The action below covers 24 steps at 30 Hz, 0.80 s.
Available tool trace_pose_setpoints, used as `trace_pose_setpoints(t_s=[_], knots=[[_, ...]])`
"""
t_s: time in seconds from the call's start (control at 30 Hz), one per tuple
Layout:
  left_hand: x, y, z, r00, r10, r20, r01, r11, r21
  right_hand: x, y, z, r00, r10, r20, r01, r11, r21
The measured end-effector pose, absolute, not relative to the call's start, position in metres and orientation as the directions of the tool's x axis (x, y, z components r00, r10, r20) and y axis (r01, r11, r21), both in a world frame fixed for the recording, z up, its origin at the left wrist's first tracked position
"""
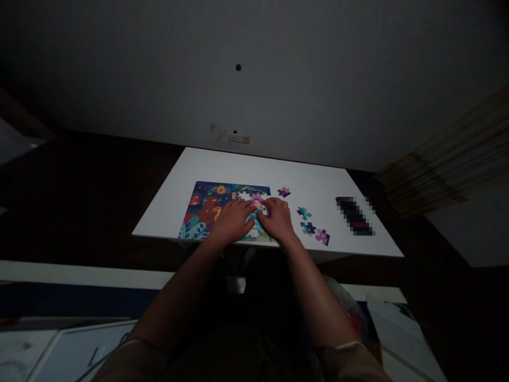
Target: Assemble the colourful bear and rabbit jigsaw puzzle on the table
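A colourful jigsaw puzzle (pixel 210 209) lies near the front of a small white table (pixel 318 183). Both my hands rest on its right part. My left hand (pixel 233 220) lies palm down with fingers stretched toward a pink piece (pixel 256 200) set in the picture. My right hand (pixel 277 216) lies beside it, fingers curled onto the same pink piece. Loose pieces sit to the right: a purple one (pixel 283 192), a teal one (pixel 304 213), another teal one (pixel 308 228) and a pink-purple one (pixel 322 236).
A dark flat object (pixel 355 215), blurred out, lies on the table's right side. A wall with a socket plate (pixel 239 138) stands behind the table. The floor around is dark. White flat items lie at the lower left and right.
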<state>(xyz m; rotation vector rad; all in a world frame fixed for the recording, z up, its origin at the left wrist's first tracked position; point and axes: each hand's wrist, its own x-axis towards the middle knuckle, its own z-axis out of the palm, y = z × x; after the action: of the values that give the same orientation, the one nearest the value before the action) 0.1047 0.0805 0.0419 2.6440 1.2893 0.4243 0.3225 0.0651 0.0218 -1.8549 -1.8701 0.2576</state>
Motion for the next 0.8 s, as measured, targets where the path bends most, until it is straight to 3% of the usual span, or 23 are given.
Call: trace_pose_setpoints(t_s=[0.37, 0.8], knots=[[0.107, 0.08, 0.042, 0.574, 0.799, 0.179, 0.759, -0.601, 0.248, 0.32, 0.06, 0.031, 0.029, 0.984, 0.173, 0.896, 0.051, -0.441], [0.105, 0.08, 0.037, 0.607, 0.773, 0.182, 0.739, -0.634, 0.229, 0.314, 0.037, 0.04, -0.087, 0.99, 0.111, 0.943, 0.118, -0.312]])
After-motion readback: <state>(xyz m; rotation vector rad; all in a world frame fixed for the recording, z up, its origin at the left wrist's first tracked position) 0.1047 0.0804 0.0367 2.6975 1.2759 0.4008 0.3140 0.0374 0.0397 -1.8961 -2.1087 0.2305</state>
